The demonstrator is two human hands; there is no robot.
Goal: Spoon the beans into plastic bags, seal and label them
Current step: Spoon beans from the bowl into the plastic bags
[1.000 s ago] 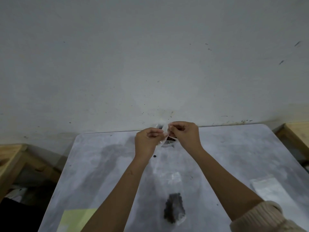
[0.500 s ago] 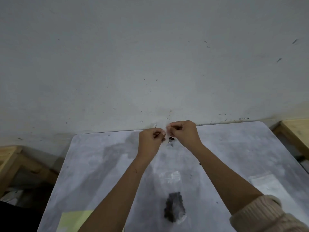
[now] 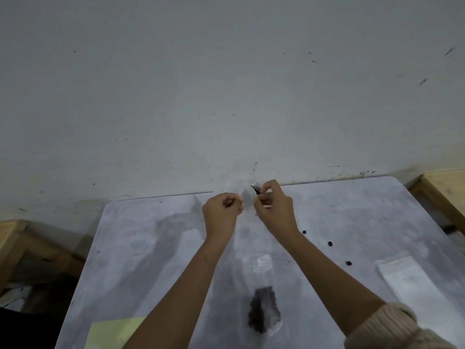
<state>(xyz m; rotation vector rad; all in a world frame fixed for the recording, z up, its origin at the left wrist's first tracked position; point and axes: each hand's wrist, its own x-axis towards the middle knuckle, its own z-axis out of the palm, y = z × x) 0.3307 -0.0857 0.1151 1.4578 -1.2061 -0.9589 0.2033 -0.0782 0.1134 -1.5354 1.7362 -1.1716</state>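
Note:
My left hand [image 3: 221,212] and my right hand [image 3: 274,207] are raised side by side at the far middle of the grey table [image 3: 141,248]. Both pinch a small clear plastic bag [image 3: 247,197] stretched between them; a dark bit shows at its top by my right thumb. A second clear bag with dark beans [image 3: 263,308] in its lower end lies flat on the table between my forearms. Three loose dark beans [image 3: 329,243] lie scattered to the right of my right arm.
A stack of empty clear bags [image 3: 402,275] lies at the right. A yellow paper pad [image 3: 113,333] sits at the near left edge. Wooden benches [image 3: 445,192] flank the table on both sides. A stained white wall [image 3: 226,96] rises right behind it.
My hands have drawn slightly apart, stretching the small bag between them. Three loose beans now lie on the table to the right of my right arm.

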